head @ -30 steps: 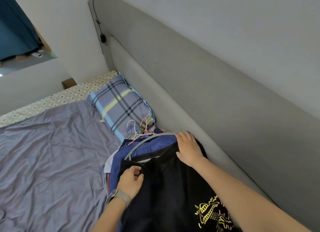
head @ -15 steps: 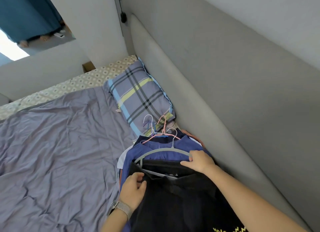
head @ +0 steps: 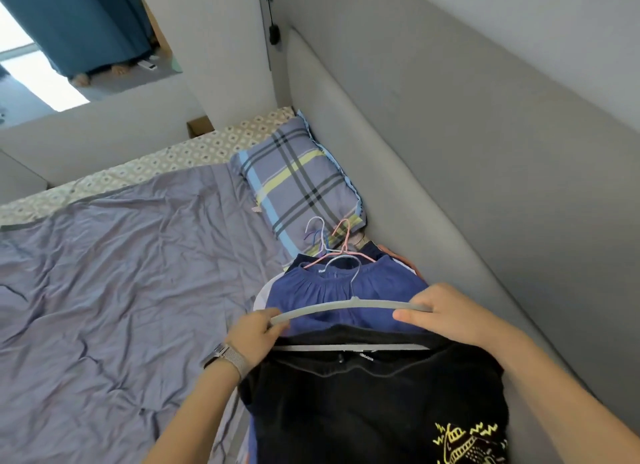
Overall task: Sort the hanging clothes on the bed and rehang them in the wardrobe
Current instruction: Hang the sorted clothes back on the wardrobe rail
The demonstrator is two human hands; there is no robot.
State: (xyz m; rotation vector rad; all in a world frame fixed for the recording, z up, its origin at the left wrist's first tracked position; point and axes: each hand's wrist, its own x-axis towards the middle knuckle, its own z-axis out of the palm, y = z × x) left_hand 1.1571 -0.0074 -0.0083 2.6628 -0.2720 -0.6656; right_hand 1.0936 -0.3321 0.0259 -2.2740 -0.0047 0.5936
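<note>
In the head view, both hands are gripping a curved grey plastic hanger [head: 349,307] over the clothes pile lying at the near right of the purple-sheeted bed [head: 104,290], likely working it free of the black printed garment [head: 374,404] for sorting. The left hand [head: 254,335] is curling its fingers round the hanger's left end; the right hand [head: 440,313] is pinching the right end, thumb underneath. A blue gathered garment [head: 332,290] is lying just beyond.
</note>
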